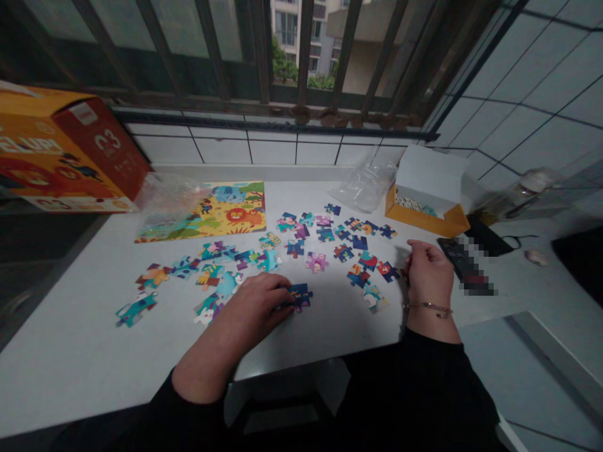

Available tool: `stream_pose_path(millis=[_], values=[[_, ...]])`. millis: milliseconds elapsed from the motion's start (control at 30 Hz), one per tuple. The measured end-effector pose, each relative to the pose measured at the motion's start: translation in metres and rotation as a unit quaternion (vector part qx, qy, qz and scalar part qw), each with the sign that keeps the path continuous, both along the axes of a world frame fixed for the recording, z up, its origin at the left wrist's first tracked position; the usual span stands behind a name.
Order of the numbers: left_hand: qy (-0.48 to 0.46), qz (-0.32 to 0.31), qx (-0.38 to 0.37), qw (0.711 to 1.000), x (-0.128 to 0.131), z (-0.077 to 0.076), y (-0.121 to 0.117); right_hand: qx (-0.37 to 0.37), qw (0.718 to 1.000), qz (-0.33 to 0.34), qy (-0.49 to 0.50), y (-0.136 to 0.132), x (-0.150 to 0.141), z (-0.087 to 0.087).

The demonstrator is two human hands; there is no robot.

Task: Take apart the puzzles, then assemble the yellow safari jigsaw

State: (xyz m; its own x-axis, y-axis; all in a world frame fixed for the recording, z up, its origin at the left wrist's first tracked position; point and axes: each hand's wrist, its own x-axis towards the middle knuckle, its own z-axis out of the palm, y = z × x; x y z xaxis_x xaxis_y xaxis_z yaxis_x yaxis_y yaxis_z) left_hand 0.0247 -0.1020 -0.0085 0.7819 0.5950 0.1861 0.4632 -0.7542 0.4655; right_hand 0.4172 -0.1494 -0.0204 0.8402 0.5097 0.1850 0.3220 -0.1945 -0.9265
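Observation:
My left hand [264, 298] lies low over the white table, its thumb and fingertips closed at the left edge of a dark blue puzzle piece [302, 295]. Part of that piece is hidden under the fingers. To the right, my right hand [429, 270] rests on its side with curled fingers, and whatever may be inside them is hidden. Near it lie a red and blue puzzle piece [388, 271] and a pale teal one [374, 296]. Between the hands is a pink puzzle piece with a face [316, 262]. Several joined colourful pieces [226, 284] spread beside my left forearm.
Behind the pieces lies a picture sheet with a lion [242, 216], partly under clear plastic [172, 201]. A large orange box [61, 150] stands at left. At right are a plastic bag [365, 185], an opened yellow box [424, 216] holding pieces, and a dark, partly blurred object [455, 257].

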Motion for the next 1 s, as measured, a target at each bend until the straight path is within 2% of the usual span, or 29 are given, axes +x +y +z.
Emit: stream_pose_path(millis=[133, 433, 767, 1000], values=[[0.0, 0.002, 0.002, 1.0, 0.0, -0.001, 0.001, 0.003, 0.999, -0.039, -0.009, 0.001, -0.003, 0.005], [0.009, 0.004, 0.003, 1.0, -0.001, -0.004, 0.003, 0.06, 0.996, -0.043, 0.056, 0.004, -0.001, 0.001], [-0.001, -0.002, -0.002, 1.0, -0.001, -0.004, 0.005, 0.167, 0.975, -0.05, 0.135, 0.004, -0.007, 0.01], [-0.003, 0.001, 0.0, 1.0, -0.001, -0.006, 0.004, 0.202, 0.962, -0.048, 0.179, 0.004, -0.008, 0.01]])
